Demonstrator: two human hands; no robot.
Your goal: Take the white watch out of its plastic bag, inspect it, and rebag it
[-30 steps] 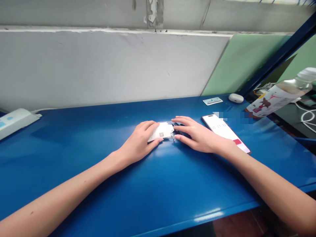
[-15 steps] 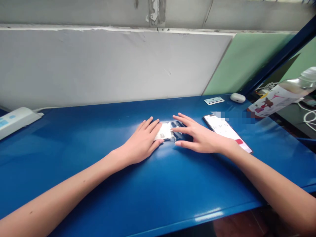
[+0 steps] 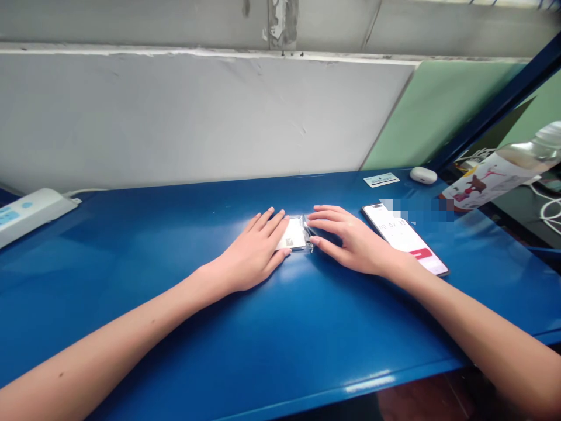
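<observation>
A small clear plastic sleeve with a white card [image 3: 294,233] in it lies flat on the blue table. My left hand [image 3: 254,251] rests flat over its left part, fingers stretched out, hiding that side. At the sleeve's right edge is my right hand [image 3: 350,240], fingers bent and thumb a little apart from them. The fingertips are at the crinkled clear end; whether they press on the plastic I cannot tell.
A phone [image 3: 401,237] with a running timer lies beside my right hand. Behind it are a printed card [image 3: 381,179], a white earbud case [image 3: 423,175] and a tilted bottle [image 3: 491,175]. A white power strip [image 3: 35,213] sits at the far left, near the wall.
My right hand's fingers have drawn closer together and bent in at the sleeve's right end. The left hand stays flat on the sleeve.
</observation>
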